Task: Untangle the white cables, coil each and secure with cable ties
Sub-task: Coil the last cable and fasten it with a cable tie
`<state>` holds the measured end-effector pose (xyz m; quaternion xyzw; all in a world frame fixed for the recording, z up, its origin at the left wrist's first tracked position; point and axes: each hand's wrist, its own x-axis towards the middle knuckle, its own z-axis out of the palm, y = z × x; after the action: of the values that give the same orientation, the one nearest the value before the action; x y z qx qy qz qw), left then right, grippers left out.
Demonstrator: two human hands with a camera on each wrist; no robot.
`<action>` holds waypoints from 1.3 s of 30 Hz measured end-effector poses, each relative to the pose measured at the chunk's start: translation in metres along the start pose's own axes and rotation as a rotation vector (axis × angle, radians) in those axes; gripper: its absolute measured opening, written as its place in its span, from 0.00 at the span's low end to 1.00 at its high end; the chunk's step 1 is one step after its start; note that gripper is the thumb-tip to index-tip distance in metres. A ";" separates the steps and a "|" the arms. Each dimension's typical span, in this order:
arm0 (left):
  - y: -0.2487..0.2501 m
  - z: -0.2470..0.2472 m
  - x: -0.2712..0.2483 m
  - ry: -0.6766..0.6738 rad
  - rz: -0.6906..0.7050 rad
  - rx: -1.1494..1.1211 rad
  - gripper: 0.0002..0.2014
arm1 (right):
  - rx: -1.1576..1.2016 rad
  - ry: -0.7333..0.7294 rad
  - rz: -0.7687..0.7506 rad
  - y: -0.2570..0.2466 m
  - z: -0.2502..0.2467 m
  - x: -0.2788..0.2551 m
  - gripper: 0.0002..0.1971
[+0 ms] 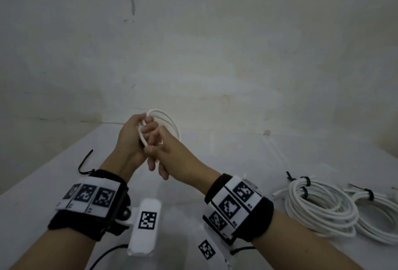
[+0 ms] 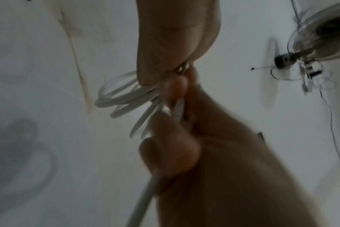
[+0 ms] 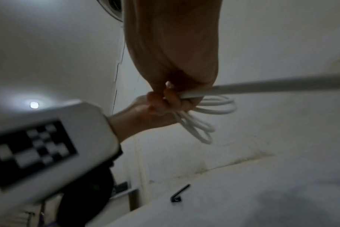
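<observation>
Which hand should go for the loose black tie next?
Left. The black cable tie lies beside the left hand's wrist. But that hand grips the coil; the right hand must hold it first.

A: Left wrist? Left hand grips looped white cable, coils sticking out left.
B: Right hand curled round a cable strand running to bottom edge. Fan top right, blurry.

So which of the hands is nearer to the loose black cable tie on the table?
Left. The left hand is raised just right of the loose black cable tie; the right hand lies beyond it, farther right.
</observation>
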<state>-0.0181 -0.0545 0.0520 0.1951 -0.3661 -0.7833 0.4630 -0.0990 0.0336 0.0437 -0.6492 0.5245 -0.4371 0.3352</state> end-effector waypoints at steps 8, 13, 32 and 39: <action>0.035 -0.048 0.005 -0.489 -0.105 -0.467 0.14 | -0.901 -0.018 -0.095 0.053 -0.035 -0.023 0.15; 0.044 -0.053 -0.014 -0.644 -0.177 -0.378 0.26 | -0.603 0.152 0.205 0.065 -0.068 -0.035 0.24; -0.028 -0.026 -0.014 -0.508 -0.636 0.082 0.39 | 0.063 0.211 -0.227 0.011 -0.042 0.004 0.11; -0.025 -0.049 -0.014 -0.744 -0.791 -0.117 0.46 | -0.541 0.023 -0.489 0.041 -0.039 -0.005 0.18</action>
<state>0.0057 -0.0539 0.0006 0.0015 -0.3596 -0.9329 -0.0175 -0.1513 0.0300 0.0209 -0.8158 0.4540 -0.3570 0.0309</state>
